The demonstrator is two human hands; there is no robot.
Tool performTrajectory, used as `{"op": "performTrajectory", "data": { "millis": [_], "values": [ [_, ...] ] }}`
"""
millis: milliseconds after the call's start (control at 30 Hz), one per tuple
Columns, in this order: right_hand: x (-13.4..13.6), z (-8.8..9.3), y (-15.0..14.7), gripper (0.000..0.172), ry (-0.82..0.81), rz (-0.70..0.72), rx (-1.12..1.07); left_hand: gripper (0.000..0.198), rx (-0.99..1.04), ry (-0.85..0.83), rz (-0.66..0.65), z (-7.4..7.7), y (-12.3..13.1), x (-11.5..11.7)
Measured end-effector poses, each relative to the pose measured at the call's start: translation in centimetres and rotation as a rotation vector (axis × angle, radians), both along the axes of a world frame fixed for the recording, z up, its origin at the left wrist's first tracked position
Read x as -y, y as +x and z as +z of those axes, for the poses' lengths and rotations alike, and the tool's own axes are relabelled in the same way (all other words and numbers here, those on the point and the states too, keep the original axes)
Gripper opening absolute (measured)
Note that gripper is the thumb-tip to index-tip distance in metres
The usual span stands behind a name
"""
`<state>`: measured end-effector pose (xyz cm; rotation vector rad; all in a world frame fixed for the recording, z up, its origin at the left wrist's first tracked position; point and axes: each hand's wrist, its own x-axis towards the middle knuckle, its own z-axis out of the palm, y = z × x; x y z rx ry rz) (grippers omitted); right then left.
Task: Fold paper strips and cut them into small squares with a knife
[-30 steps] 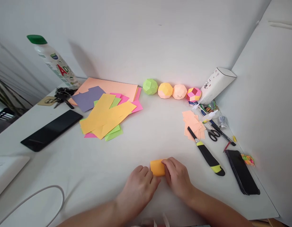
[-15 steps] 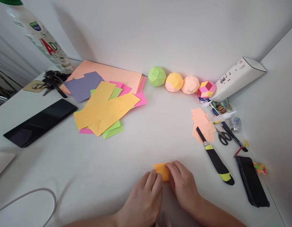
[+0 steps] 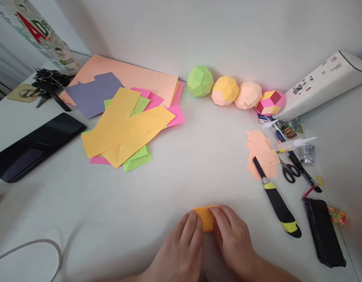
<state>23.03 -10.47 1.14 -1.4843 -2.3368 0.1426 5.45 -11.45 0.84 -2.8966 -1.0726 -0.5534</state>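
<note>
A small orange piece of paper lies on the white table at the bottom centre, between my two hands. My left hand pinches its left side, fingers bent and pressed together. At its right edge, my right hand grips the paper with thumb and fingertips. Both hands hide the ends of the paper, so any fold there cannot be made out. Right of my hands rests a black and yellow-green knife, its dark blade lying over a pile of peach paper pieces.
Yellow paper strips lie over green and pink ones at left, beside a purple sheet. Several folded paper balls line the wall. Scissors, a black case, a dark tablet-like slab and a cable surround the work area.
My view has shifted and moved closer to the table. Both hands still hold the orange paper, with only slight movement of the fingers.
</note>
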Motion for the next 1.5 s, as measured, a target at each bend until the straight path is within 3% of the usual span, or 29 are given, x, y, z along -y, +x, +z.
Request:
{"op": "performTrajectory", "data": {
  "millis": [333, 567, 1133, 1500],
  "values": [
    [0.0, 0.2, -0.2, 0.024, -0.014, -0.006, -0.032, 0.034, -0.024, -0.014, -0.008, -0.1, -0.1, 0.0],
    [0.5, 0.0, 0.5, 0.021, -0.070, -0.054, -0.174, 0.036, -0.048, 0.017, 0.011, 0.1, 0.2, -0.1],
    [1.4, 0.0, 0.8, 0.024, 0.020, -0.050, -0.022, 0.025, -0.092, 0.011, -0.003, 0.3, -0.1, -0.7],
    [1.5, 0.1, 0.6, 0.028, -0.077, -0.076, -0.089, 0.030, -0.066, 0.030, 0.022, 0.1, 0.0, -0.9]
  ]
}}
